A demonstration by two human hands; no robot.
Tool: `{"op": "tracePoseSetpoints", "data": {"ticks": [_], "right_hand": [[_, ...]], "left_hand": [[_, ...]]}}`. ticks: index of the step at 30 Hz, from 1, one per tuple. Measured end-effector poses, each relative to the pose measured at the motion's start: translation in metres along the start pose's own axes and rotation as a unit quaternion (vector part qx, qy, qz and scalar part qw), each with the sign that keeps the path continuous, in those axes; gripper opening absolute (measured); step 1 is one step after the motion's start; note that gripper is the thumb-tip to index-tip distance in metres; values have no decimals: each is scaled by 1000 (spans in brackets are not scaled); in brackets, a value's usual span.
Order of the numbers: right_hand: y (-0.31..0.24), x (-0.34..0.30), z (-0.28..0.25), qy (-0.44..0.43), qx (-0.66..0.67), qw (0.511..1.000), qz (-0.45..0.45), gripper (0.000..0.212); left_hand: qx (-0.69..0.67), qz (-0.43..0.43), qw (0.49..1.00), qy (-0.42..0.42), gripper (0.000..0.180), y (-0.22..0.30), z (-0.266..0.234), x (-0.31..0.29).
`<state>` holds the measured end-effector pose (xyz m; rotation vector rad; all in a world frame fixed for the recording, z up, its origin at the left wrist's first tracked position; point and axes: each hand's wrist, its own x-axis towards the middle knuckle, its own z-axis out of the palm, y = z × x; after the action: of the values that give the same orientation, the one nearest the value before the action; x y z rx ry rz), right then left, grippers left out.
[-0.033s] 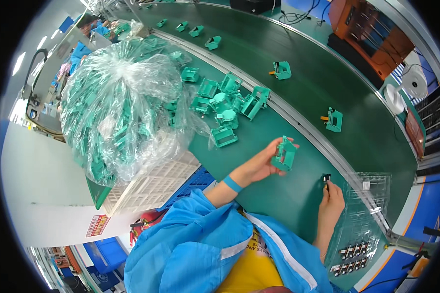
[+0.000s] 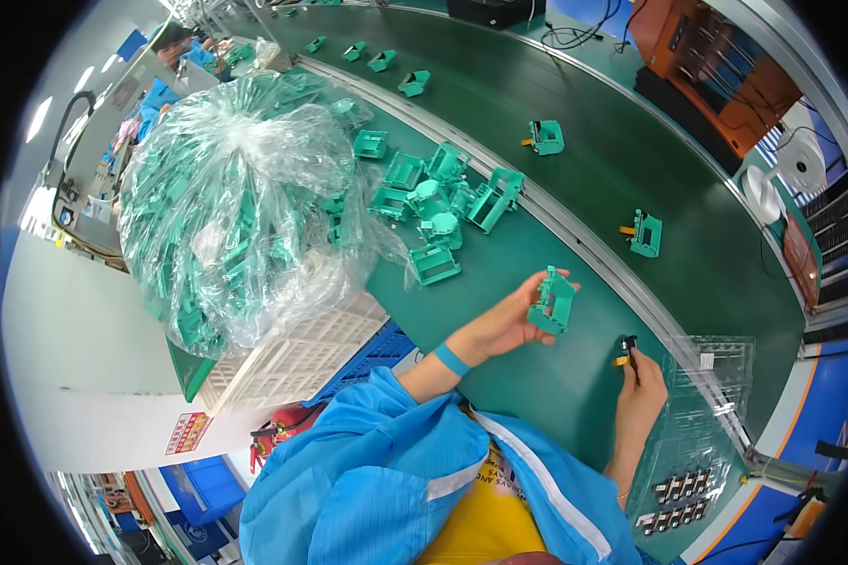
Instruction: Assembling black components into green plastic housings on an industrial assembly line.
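Bag (image 2: pixel 254 132) by our bench's (image 2: pixel 513 400) left edge holds green housings (image 2: pixel 193 325); left hand (image 2: pixel 507 328) curls fingers round another housing (image 2: pixel 558 306), right hand (image 2: pixel 643 388) pinches a black part (image 2: pixel 629 345).

At the left of the green bench (image 2: pixel 570 391) there is a bulging clear plastic bag (image 2: pixel 254 141); to its right lies a loose pile of green plastic frames (image 2: pixel 431 200). Behind the straight metal rail (image 2: pixel 589 252), a flat dark-green belt (image 2: pixel 490 89) carries further frames (image 2: pixel 550 140). At the far right lies a clear plastic tray (image 2: pixel 716 377), with small black parts (image 2: pixel 685 485) in two rows toward its near end.
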<state>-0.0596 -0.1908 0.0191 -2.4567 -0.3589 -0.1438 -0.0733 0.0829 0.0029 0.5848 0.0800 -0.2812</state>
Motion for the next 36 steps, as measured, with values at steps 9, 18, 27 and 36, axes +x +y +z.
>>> {"op": "tracePoseSetpoints", "data": {"ticks": [9,18,27,36], "right_hand": [[-19,25,22,15,517,832,202,37],[-34,70,63,-5,607,775,174,34],[-35,77,66,38,625,762,167,31],[-44,57,72,2,660,725,198,30]], "left_hand": [[355,128,926,4,87,-17,3,-6],[385,71,920,-22,93,-12,3,21],[545,174,812,110,84,-21,5,50],[591,244,759,119,86,-22,9,47]]}}
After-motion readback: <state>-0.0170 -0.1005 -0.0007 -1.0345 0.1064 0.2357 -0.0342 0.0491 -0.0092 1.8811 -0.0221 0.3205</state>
